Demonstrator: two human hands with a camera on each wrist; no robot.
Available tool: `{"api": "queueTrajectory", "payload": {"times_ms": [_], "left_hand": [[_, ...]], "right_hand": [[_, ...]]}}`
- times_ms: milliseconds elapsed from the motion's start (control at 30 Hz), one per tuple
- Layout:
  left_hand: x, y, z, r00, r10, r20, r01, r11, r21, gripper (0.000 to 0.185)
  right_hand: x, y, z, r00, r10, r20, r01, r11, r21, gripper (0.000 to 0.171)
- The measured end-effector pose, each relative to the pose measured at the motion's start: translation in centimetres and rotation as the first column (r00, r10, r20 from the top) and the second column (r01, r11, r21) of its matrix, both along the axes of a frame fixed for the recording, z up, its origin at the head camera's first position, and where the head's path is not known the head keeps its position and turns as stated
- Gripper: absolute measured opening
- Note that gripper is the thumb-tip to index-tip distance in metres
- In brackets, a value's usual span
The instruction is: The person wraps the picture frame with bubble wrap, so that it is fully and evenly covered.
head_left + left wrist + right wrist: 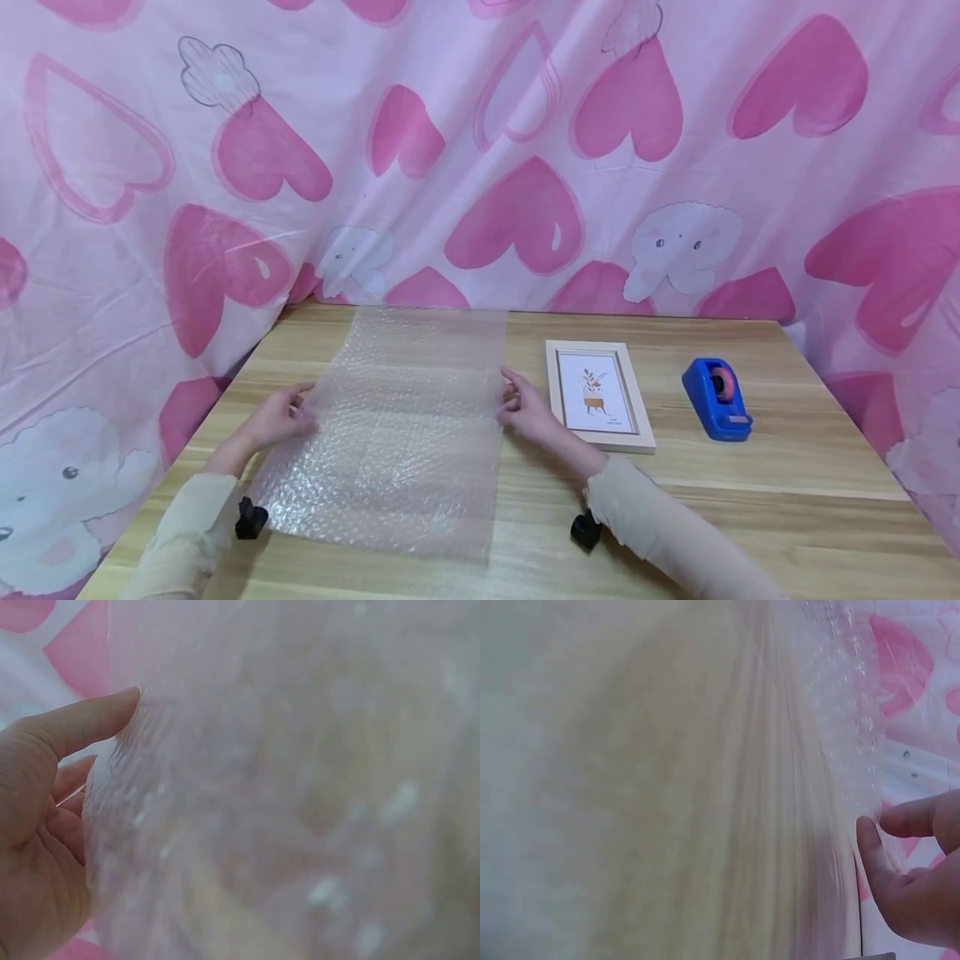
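On the table (787, 492), left hand (281, 417) and right hand (525, 408) are pinching the bubble wrap (397, 425); uneven tugging could be sliding it toward the picture frame (597, 394) at three o'clock.

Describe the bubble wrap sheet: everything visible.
The bubble wrap sheet is clear plastic covered in small air bubbles, rectangular, spread flat lengthwise on the wooden table, with faint fold creases. The left hand pinches its left edge and the right hand pinches its right edge, about midway along. The picture frame lies apart on its right.
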State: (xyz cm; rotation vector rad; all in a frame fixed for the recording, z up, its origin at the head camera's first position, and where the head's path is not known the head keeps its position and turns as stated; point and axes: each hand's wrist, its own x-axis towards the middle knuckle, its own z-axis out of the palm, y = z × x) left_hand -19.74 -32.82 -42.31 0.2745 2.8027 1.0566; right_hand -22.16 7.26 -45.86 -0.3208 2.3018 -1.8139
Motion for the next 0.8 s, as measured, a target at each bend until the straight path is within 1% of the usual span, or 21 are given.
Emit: {"api": "queueTrajectory", "payload": {"times_ms": [233,333,367,400,500,567,600,800], "left_hand": [[-1.2,0.8,-0.2,0.997,-0.058,-0.049,0.058,0.998,-0.001,0.062],[-1.3,0.8,-0.3,0.996,-0.07,-0.056,0.07,0.998,0.003,0.062],[-1.2,0.9,-0.3,0.996,-0.072,-0.053,0.072,0.997,0.005,0.062],[-1.2,0.8,-0.3,0.996,-0.073,-0.052,0.073,0.997,0.003,0.063],[-0.7,0.5,-0.2,0.997,-0.065,-0.041,0.065,0.998,0.003,0.064],[-0.3,0.2,-0.1,0.998,-0.061,-0.021,0.061,0.998,0.008,0.065],[0.0,0.0,-0.1,0.998,-0.063,-0.01,0.063,0.998,0.015,0.066],[1.7,-1.0,0.0,0.994,-0.1,0.049,0.097,0.993,0.065,0.074]], "right_hand": [[1.4,0.6,0.0,0.997,-0.072,-0.007,0.072,0.997,0.034,0.081],[1.9,0.6,0.1,0.996,-0.09,-0.015,0.091,0.995,0.046,0.08],[2.2,0.6,0.6,0.995,-0.097,-0.009,0.097,0.994,0.055,0.08],[2.2,0.6,0.6,0.994,-0.104,-0.013,0.105,0.993,0.062,0.079],[1.6,0.8,0.6,0.992,-0.124,-0.017,0.125,0.99,0.063,0.076],[0.8,1.0,0.6,0.991,-0.135,-0.013,0.135,0.989,0.052,0.074],[0.2,1.2,0.1,0.99,-0.136,-0.023,0.137,0.99,0.042,0.073],[-2.1,1.4,0.7,0.989,-0.148,-0.007,0.148,0.989,0.018,0.072]]}}
